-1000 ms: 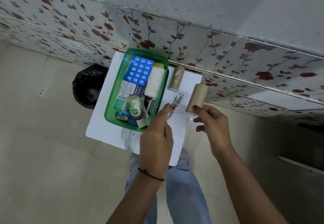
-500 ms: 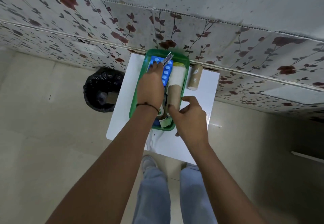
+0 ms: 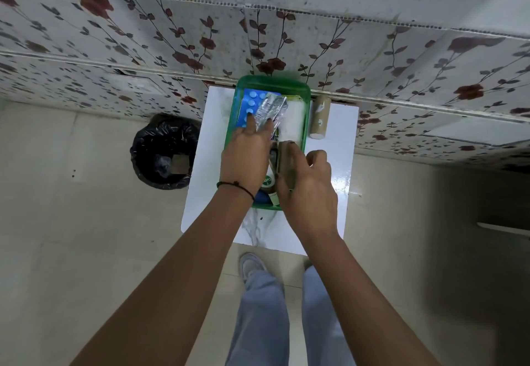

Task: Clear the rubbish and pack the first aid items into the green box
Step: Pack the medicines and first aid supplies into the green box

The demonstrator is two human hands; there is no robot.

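Green plastic formed the box (image 3: 272, 80), which was set on the white table (image 3: 205, 170) against the wall.

In the head view, the left hand (image 3: 246, 159) was laid over the middle of the box. Its fingers were stretched onto a clear packet (image 3: 271, 110) lying across the blue pill strip (image 3: 249, 104); whether the packet was pinched or merely pressed could not be told. The right hand (image 3: 308, 190) was curled round a brown roll (image 3: 286, 162) inside the box, at its near right. A second roll (image 3: 319, 119) lay on the table just right of the box.

The held roll would best be lowered lengthwise along the box's right wall and released only once seated, so that the bottle (image 3: 268, 180) beside it was not tipped. The packet should be pressed flat.
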